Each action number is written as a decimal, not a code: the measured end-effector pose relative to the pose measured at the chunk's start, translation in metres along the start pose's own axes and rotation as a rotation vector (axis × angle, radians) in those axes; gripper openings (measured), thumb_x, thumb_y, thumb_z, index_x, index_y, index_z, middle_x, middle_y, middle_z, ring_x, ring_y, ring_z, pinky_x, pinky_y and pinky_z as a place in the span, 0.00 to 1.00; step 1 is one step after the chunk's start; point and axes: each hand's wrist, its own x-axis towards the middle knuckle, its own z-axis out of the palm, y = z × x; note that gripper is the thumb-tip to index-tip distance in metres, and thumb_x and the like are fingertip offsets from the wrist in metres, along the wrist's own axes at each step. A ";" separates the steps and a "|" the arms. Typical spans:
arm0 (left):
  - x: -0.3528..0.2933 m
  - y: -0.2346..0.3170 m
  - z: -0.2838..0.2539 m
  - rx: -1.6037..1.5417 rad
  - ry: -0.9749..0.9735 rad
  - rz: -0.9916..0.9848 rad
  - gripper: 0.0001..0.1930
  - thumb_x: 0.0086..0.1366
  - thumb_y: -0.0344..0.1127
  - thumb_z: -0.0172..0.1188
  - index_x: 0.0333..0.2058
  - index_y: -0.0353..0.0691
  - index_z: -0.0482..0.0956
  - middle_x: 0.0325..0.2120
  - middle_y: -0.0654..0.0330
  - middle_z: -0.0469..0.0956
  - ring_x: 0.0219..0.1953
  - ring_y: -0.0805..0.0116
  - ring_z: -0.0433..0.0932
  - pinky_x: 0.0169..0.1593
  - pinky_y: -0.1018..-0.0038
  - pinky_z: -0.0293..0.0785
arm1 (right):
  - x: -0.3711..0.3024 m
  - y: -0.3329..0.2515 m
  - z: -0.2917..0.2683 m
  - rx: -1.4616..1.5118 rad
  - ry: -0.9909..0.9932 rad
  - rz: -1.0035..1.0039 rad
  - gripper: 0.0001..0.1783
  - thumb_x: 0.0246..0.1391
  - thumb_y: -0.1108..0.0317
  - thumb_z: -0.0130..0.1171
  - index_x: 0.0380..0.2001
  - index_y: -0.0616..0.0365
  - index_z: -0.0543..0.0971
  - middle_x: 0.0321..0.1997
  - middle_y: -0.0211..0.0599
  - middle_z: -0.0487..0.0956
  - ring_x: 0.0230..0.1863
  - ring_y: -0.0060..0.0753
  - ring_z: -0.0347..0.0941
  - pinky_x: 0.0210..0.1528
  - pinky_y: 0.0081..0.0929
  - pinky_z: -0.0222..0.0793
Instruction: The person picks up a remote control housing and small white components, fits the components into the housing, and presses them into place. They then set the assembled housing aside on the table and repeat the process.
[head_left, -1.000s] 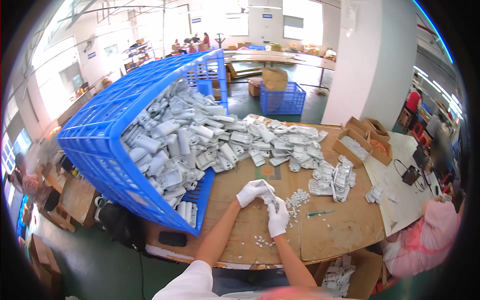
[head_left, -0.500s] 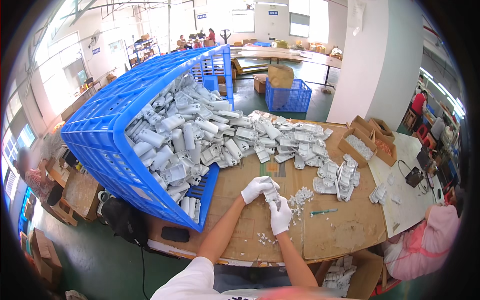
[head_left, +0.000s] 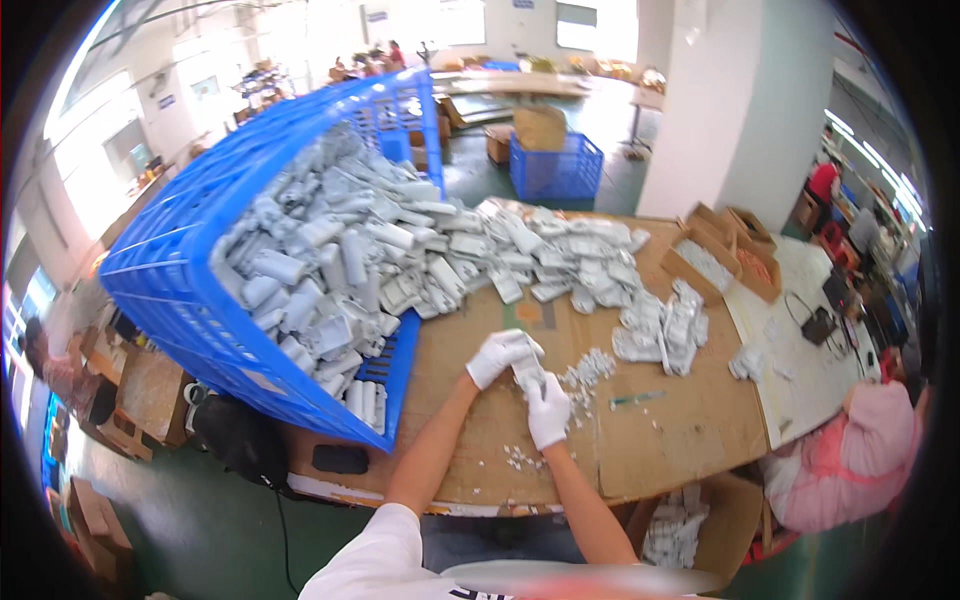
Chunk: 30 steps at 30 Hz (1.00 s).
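Note:
Both my hands wear white gloves and meet over the cardboard-covered table. My left hand grips the upper part of a white plastic housing. From below, my right hand is closed on the same piece, its fingertips at the lower end. Small white bits lie heaped just right of my hands, and more are scattered in front of them. A pile of similar white housings spreads across the far side of the table. It spills out of a blue plastic crate tipped on its side at the left.
A teal pen-like tool lies on the cardboard at right. Small boxes of white and orange parts stand at the far right. A black phone-like object rests at the front left edge. A person in pink sits at right; below, a carton holds white pieces.
The whole view has shifted slightly, with some blur. My hands keep hold of the housing, which now sits at a slightly different tilt.

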 end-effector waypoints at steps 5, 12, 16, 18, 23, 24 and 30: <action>-0.011 0.009 -0.028 -0.099 -0.034 0.062 0.35 0.62 0.34 0.63 0.66 0.38 0.60 0.41 0.53 0.80 0.39 0.70 0.80 0.45 0.72 0.78 | 0.000 -0.018 0.021 -0.080 -0.045 -0.068 0.14 0.60 0.57 0.56 0.35 0.58 0.77 0.27 0.50 0.79 0.30 0.54 0.77 0.32 0.45 0.70; 0.014 -0.002 0.002 -0.320 0.067 0.093 0.40 0.65 0.45 0.58 0.70 0.45 0.48 0.67 0.48 0.57 0.63 0.49 0.65 0.60 0.54 0.69 | 0.000 0.001 -0.003 0.073 0.270 -0.018 0.10 0.60 0.65 0.55 0.34 0.62 0.78 0.24 0.42 0.78 0.23 0.34 0.74 0.28 0.35 0.68; 0.008 -0.017 -0.061 -0.168 0.180 0.232 0.36 0.70 0.47 0.53 0.69 0.38 0.50 0.69 0.47 0.53 0.69 0.46 0.55 0.69 0.51 0.54 | -0.011 -0.047 -0.062 0.470 0.136 0.240 0.08 0.63 0.66 0.54 0.34 0.58 0.77 0.21 0.28 0.76 0.19 0.14 0.69 0.21 0.18 0.63; 0.026 -0.019 -0.033 0.168 0.371 0.211 0.26 0.69 0.30 0.51 0.64 0.32 0.61 0.66 0.47 0.59 0.67 0.50 0.59 0.69 0.60 0.56 | -0.006 -0.049 -0.127 0.518 0.251 0.257 0.06 0.56 0.70 0.56 0.28 0.60 0.76 0.18 0.29 0.75 0.20 0.19 0.71 0.24 0.22 0.65; 0.058 -0.012 -0.033 1.474 0.575 0.383 0.29 0.57 0.33 0.61 0.60 0.47 0.72 0.65 0.45 0.59 0.68 0.41 0.54 0.69 0.55 0.53 | 0.070 0.034 -0.284 0.492 0.688 0.307 0.07 0.58 0.69 0.51 0.27 0.56 0.75 0.19 0.30 0.74 0.15 0.17 0.66 0.11 0.17 0.56; 0.059 -0.008 -0.031 1.566 0.597 0.281 0.28 0.58 0.35 0.61 0.60 0.47 0.73 0.66 0.44 0.58 0.68 0.41 0.54 0.68 0.55 0.53 | 0.091 0.055 -0.309 0.344 0.764 0.323 0.08 0.59 0.67 0.51 0.28 0.57 0.75 0.18 0.31 0.74 0.12 0.18 0.64 0.11 0.20 0.56; 0.098 -0.043 -0.016 1.537 0.589 0.165 0.27 0.60 0.42 0.60 0.58 0.46 0.73 0.66 0.42 0.55 0.64 0.41 0.59 0.66 0.57 0.59 | 0.158 0.152 -0.470 -0.224 1.006 0.316 0.16 0.62 0.60 0.50 0.30 0.62 0.78 0.21 0.41 0.80 0.14 0.30 0.70 0.15 0.30 0.64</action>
